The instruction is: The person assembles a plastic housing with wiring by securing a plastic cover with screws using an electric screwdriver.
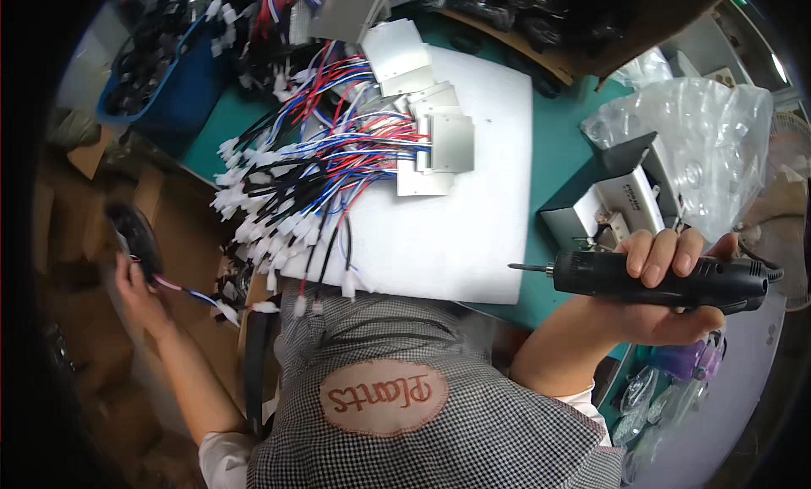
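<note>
head view: only one camera, person's forearms coming in from the lower edge.
right hand (667, 273): fingers wrapping tight around a black electric screwdriver (659, 279), holding it level, bit pointing left over the teal table (557, 151) edge.
left hand (135, 290): reaching down and out to the left, pinching a wire harness (182, 290) beside a dark round part (135, 235); fingers closing narrow on it.
handling, screwdriver: looking rigid and moderately heavy; mid-body grip is balancing it, cord trailing off the rear.
handling, harness: light, floppy, likely snagging; better taking it near the white connector than mid-wire.
around: white foam sheet (456, 227) lying on the table, pile of red/blue/black leads (312, 168) with metal plates (439, 142) covering its far-left part.
in the way: clear plastic bag (701, 142) and small grey box (617, 202) sitting just behind the right hand; cardboard boxes (93, 235) crowding the left side.
</note>
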Tool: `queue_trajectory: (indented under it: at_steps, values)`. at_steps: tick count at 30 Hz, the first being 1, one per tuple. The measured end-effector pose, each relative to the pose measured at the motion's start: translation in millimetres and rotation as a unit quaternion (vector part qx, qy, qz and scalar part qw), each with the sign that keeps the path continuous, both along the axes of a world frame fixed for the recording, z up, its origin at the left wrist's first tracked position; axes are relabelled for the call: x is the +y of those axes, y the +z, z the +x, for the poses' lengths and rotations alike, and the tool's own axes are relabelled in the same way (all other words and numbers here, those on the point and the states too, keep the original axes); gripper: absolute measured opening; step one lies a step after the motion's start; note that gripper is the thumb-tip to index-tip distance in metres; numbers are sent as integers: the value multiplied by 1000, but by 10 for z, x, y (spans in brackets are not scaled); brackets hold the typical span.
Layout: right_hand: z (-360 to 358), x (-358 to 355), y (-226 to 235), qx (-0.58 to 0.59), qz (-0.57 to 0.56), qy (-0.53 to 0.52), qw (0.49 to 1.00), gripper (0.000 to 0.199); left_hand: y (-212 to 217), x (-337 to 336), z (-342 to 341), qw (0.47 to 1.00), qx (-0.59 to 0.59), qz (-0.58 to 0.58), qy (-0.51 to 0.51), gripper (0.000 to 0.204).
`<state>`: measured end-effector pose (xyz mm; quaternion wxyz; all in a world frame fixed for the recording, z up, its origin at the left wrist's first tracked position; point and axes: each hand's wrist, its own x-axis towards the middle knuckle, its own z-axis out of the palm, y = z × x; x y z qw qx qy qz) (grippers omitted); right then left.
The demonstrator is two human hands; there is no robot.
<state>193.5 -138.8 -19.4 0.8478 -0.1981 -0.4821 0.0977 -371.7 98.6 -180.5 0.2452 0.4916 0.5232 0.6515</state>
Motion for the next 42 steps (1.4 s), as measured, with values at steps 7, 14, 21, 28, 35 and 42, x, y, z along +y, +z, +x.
queue_trajectory:
  at_steps: [7,14,21,28,35,42]
  values:
    - [17,157,-145,7,-11,-9,1000,74,-1975,-706,-1043,617,432,-644,136,74]
    - [-73,198,-155,19,-32,-80,996,72,-1990,-732,-1068,641,312,-701,-21,78]
    - [-136,248,-230,68,-107,-170,977,89,315,366,588,952,289,-38,96,31]
    - [-35,209,-379,23,-113,-156,981,84,2109,188,3471,793,397,365,-283,30]
    - [-94,131,-385,91,-81,-40,992,86,2335,657,5791,745,463,214,-431,57]
    - [39,-76,-249,75,-149,40,985,74,2073,1386,7194,675,631,125,-361,75]
